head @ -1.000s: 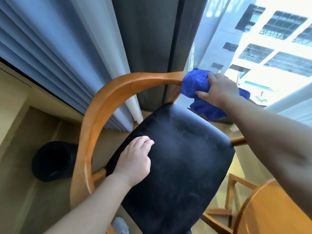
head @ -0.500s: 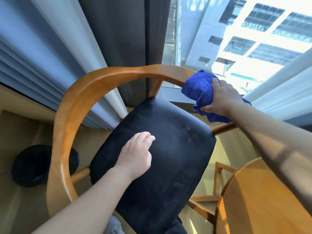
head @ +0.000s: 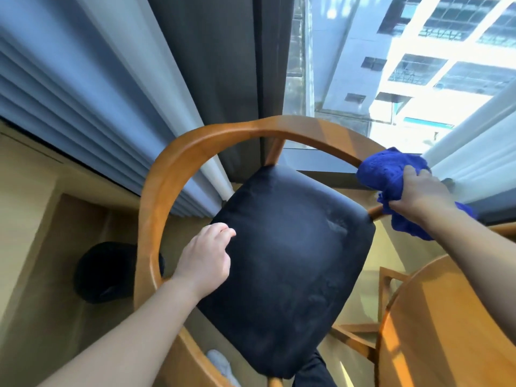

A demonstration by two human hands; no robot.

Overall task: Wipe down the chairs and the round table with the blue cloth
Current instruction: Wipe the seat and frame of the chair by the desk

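A wooden chair with a curved back rail and a black padded seat stands below me. My right hand grips the bunched blue cloth around the right end of the rail. My left hand rests on the left edge of the seat, its fingers loosely bent and holding nothing. The round wooden table shows at the lower right.
Pleated curtains and a dark window frame stand just behind the chair, with window glass to the right. A black round bin sits on the floor at left. A second chair's wooden frame shows under the table edge.
My right hand has slid the cloth rightward and down along the curved rail, from near its top to its right end. My left hand has stayed on the seat.
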